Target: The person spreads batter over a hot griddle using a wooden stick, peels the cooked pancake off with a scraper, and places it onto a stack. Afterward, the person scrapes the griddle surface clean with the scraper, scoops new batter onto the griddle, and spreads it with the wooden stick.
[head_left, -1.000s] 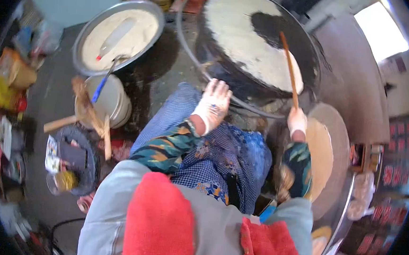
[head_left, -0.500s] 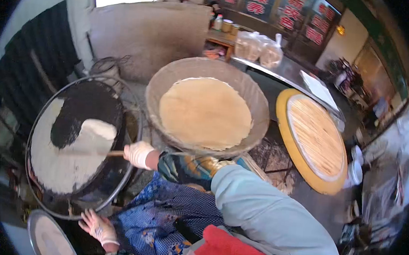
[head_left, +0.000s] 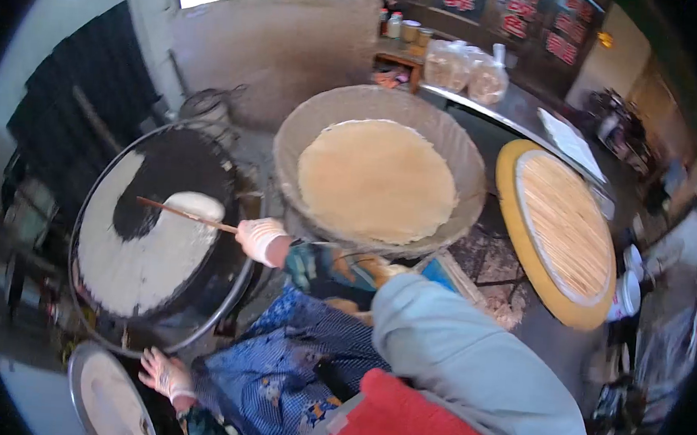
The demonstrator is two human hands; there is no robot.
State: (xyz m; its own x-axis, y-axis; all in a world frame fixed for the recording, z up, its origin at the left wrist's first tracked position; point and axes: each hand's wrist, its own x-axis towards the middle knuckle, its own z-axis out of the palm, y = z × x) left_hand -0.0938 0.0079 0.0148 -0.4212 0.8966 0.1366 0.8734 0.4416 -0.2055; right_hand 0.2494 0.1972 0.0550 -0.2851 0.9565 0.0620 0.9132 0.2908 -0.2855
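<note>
In the head view my right hand, in a pale glove, grips a thin wooden stick. The stick reaches left across a thick lump of batter on a round black griddle. A thin pale layer of batter covers the griddle's left and near part. Whether the stick touches the batter I cannot tell. My left hand, gloved with bare fingertips, has its fingers spread beside the griddle's near metal rim. Just left of it stands a metal bowl of pale batter.
A large basin holds round flat pancakes ahead. To the right leans a yellow-rimmed round slatted board. Filled plastic bags and a white sheet lie on the back counter. A blue patterned apron covers my lap.
The stick has swung from the near part of the batter layer up to the thick lump. My left hand stays by the rim. The whole view has shifted slightly.
</note>
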